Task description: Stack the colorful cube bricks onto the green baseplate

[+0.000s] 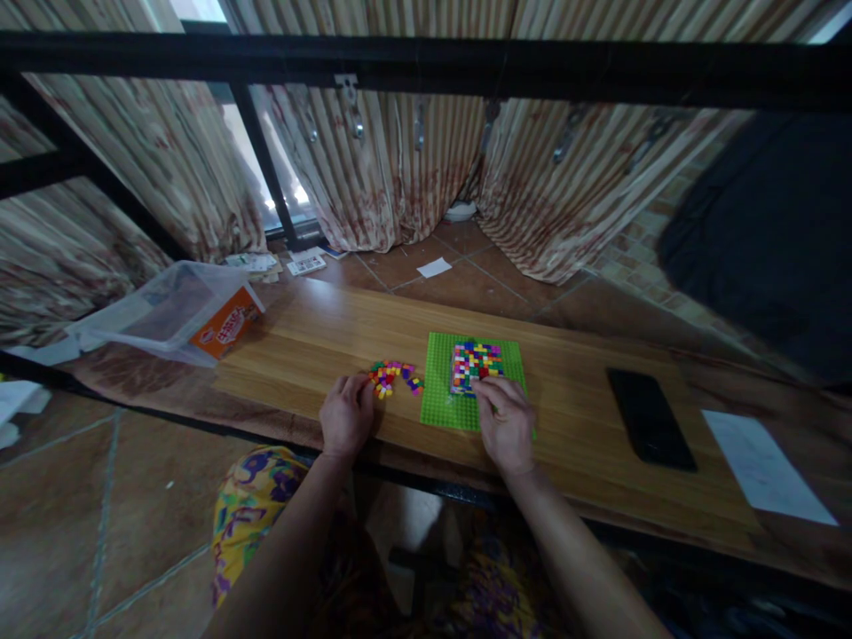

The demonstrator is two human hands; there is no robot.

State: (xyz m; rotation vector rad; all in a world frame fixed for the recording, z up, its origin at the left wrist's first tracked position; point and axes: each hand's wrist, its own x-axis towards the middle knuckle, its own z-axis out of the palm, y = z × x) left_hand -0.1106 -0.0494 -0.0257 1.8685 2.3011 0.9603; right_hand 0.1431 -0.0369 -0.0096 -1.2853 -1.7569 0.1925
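Note:
A green studded baseplate (436, 390) lies on the wooden tabletop. On it stands a block of small multicoloured toy bricks (476, 359). My right hand (506, 422) is over the front of this block, thumb and forefinger pinched together at its surface; whatever is between the fingertips is too small to make out. To the left of the baseplate, loose toy bricks (387, 376) lie in a scattered pile. My left hand (347, 413) rests at the pile's left edge with its fingers curled and pressed together. Its fingertips touch or nearly touch the bricks, and what they hold is hidden.
A clear plastic bin (166, 311) with an orange label stands at the table's left end. A black phone (650, 417) and a white sheet of paper (765, 466) lie on the right. Black metal bars (426, 64) cross above, before striped curtains (399, 177).

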